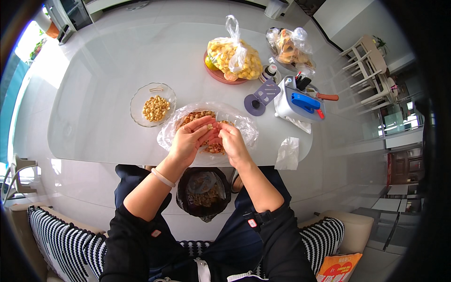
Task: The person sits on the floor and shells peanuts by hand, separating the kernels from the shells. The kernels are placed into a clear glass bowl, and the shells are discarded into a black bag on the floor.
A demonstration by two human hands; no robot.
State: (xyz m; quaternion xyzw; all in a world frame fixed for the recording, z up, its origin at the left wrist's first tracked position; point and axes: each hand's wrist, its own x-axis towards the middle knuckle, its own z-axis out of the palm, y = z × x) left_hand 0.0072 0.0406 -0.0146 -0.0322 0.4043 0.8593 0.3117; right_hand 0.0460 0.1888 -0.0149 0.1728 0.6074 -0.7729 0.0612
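Observation:
My left hand [188,139] is cupped over a spread clear plastic bag [243,127], with pale peeled peanuts [210,127] between its thumb and fingers. My right hand [231,142] meets it from the side, thumb and fingers drawn together at the left fingertips. Whether anything sits in that pinch is hidden. Behind my hands, unpeeled peanuts [198,115] lie on the bag. Reddish peanut skins [214,148] are heaped on its near side. To the left stands a scalloped glass bowl [135,114] of peeled peanuts [156,108].
A pink basket [225,80] holds a bag of yellow snacks [235,58]. On the right are a purple phone stand [254,104], a caddy [283,102] with a blue stapler [306,102], and a tissue [287,154]. A black-lined bin [203,194] stands between my legs.

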